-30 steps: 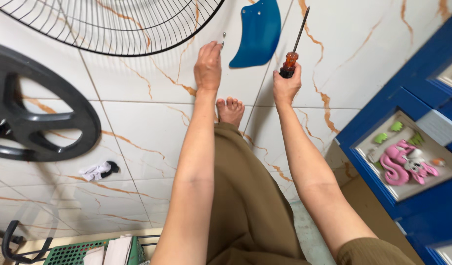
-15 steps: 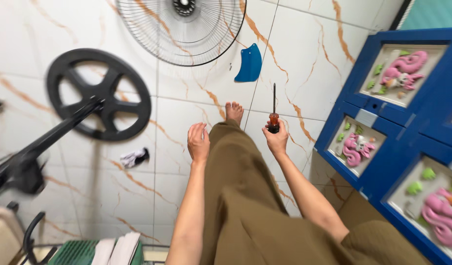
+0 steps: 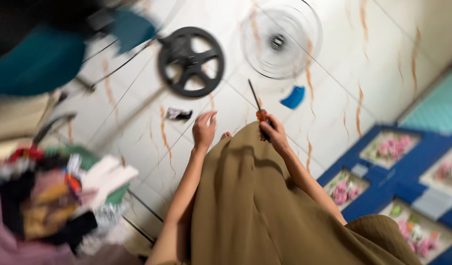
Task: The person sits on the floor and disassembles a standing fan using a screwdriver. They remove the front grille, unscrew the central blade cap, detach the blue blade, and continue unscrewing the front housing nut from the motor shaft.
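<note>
Gripped in the right hand (image 3: pixel 272 132) is a screwdriver (image 3: pixel 258 109): fingers are being closed around the orange handle, dark shaft pointing up and away toward the fan guard (image 3: pixel 281 40) on the white tiled floor (image 3: pixel 137 132). Handle is mostly being hidden by the fingers, so only its top end is being shown. Left hand (image 3: pixel 204 130) is being held empty, fingers loosely spread and slightly curled, nothing touched, hovering just left of the olive-brown trousers (image 3: pixel 265 206). Both forearms are being stretched forward along the raised leg, right one on the far side of the knee, left one alongside; elbows are being cut off by the bottom edge. Toes are barely being seen past the fabric between the two hands. Much is being blurred: top-left corner is being filled by a dark and teal smear that cannot be identified, and the heap of mixed cloth (image 3: pixel 54 201) at lower left is being smeared too. On the floor, a black round fan base (image 3: pixel 191 62) is lying left of the guard, a blue plastic piece (image 3: pixel 293 96) near the guard's lower edge, a small black-and-white object (image 3: pixel 178 114) close to the left hand. Blue cabinet (image 3: pixel 383 176) with pink-patterned panels is being cropped at right.
</note>
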Action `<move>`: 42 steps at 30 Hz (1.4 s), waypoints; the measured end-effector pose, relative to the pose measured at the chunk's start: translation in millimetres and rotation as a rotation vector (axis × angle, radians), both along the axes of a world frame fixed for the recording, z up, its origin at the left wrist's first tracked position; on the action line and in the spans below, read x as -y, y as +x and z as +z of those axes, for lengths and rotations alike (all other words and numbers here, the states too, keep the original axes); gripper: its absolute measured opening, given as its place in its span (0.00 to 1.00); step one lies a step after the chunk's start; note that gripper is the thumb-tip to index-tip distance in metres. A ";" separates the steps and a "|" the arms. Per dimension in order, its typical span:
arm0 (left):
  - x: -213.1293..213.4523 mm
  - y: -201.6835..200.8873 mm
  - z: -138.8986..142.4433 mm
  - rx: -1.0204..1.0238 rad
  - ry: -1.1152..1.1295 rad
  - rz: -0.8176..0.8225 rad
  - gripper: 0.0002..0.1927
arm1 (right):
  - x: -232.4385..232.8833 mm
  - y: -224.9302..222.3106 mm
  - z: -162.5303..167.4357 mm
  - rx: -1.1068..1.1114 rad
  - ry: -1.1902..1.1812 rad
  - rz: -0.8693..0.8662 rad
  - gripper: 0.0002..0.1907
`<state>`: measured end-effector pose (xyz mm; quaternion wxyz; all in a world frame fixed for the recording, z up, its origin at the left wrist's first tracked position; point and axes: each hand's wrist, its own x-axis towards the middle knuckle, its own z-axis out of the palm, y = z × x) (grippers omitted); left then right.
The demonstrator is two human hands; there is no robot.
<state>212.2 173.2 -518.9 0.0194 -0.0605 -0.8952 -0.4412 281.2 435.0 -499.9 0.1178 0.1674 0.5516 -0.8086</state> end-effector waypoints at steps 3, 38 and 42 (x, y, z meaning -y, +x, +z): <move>18.0 -15.5 40.5 -0.086 0.129 0.162 0.07 | 28.1 -27.4 39.3 -0.076 -0.031 0.125 0.15; 74.9 -227.3 268.5 -0.907 -0.351 0.289 0.05 | 62.1 -215.7 170.4 -0.459 0.120 0.178 0.21; 70.4 -215.0 257.7 -0.855 -0.274 0.365 0.05 | 73.6 -218.9 175.0 -0.501 0.198 0.191 0.22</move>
